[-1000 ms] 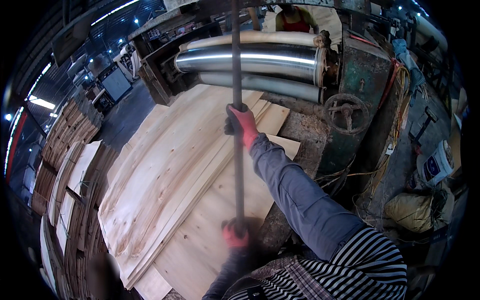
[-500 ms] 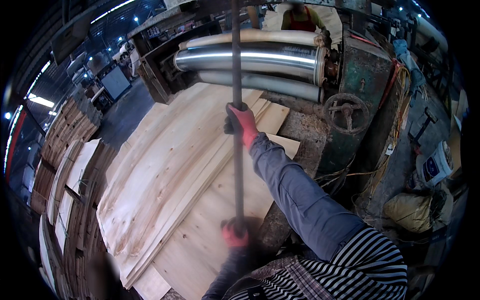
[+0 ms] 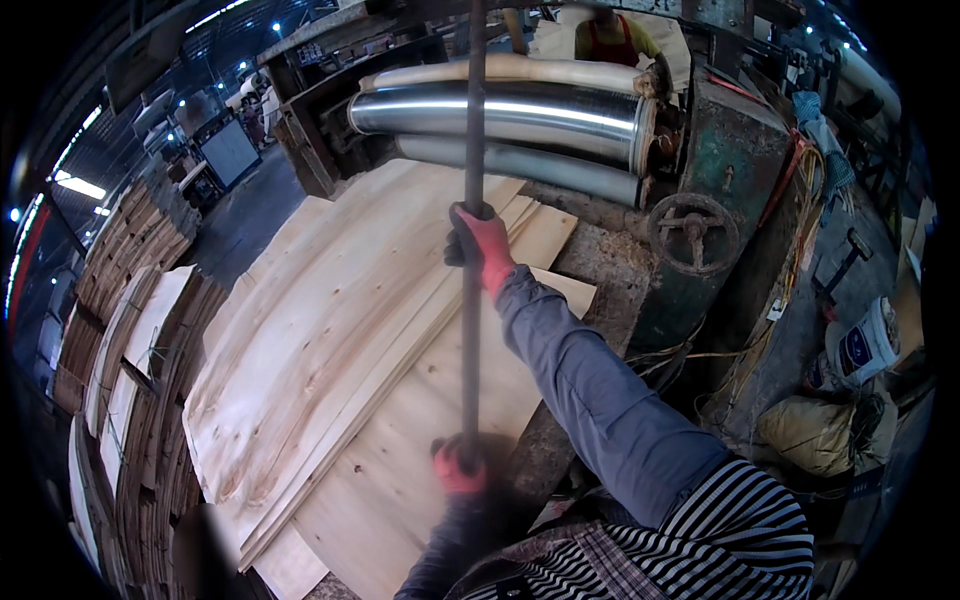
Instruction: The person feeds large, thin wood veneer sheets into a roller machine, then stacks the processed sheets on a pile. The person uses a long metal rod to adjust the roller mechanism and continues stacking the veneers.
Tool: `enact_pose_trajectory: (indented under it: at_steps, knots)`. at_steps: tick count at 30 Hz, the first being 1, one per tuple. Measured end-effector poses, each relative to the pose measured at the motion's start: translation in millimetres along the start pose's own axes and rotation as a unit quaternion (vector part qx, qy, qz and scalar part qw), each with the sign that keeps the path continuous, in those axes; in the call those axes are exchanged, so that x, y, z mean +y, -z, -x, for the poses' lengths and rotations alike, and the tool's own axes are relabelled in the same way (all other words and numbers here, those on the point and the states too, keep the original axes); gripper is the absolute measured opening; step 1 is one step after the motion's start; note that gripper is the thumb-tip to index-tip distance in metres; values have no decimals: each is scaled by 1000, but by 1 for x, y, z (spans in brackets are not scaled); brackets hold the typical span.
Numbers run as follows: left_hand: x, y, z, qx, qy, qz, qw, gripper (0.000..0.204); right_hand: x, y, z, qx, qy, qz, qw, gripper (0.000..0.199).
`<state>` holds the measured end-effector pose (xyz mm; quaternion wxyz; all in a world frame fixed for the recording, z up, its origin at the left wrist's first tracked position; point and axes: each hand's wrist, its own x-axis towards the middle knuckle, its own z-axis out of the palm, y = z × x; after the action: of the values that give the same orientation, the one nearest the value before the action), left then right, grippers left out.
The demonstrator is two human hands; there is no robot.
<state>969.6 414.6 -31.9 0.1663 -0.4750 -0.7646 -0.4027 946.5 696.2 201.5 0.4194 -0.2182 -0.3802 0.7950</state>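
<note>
A long dark metal pole [image 3: 475, 140] stands in front of me, running from the top of the view down to near my body. My right hand [image 3: 484, 244], in a red and dark work glove, is closed around its middle. Lower down, my left hand [image 3: 459, 472], gloved alike and a little blurred, grips the pole near its bottom end. Beneath the pole lies a stack of thin, pale wood veneer sheets [image 3: 300, 310]; the upper ones are skewed and slightly wavy. Whether the pole touches the sheets or the machine, I cannot tell.
Beyond the sheets sits a machine with a shiny metal roller [image 3: 500, 118] and a rusty handwheel [image 3: 693, 234]. A person in a red apron [image 3: 612, 42] stands behind it. Stacked wood [image 3: 150, 380] fills the left. A hammer [image 3: 842, 262], white bucket [image 3: 865, 342] and sack [image 3: 808, 432] lie right.
My left hand and the pole's lower end have shifted slightly left. My right hand keeps its hold at nearly the same spot. The whole view has turned a little.
</note>
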Motion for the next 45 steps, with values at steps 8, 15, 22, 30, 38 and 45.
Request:
enact_pose_trajectory:
  at_steps: [8, 15, 22, 30, 38, 45]
  knots:
    - [15, 8, -7, -7, 46, 28, 999, 25, -3, -1, 2, 22, 1, 5, 1000, 17]
    - [10, 4, 1, -34, 85, 44, 995, 33, 0, -2, -1, 23, 17, 6, 1000, 16]
    - [11, 5, 0, -5, 51, 52, 997, 25, 0, 0, -2, 24, 12, 12, 1000, 18]
    - [-18, 17, 5, -63, 72, 56, 994, 33, -7, -15, 4, 20, 22, 42, 999, 18]
    - [6, 78, 26, -164, 248, 308, 904, 23, -30, -48, 57, 12, 69, 33, 997, 19]
    - [11, 83, 96, -152, 301, 366, 867, 25, -30, -45, 97, -39, 51, 16, 998, 18]
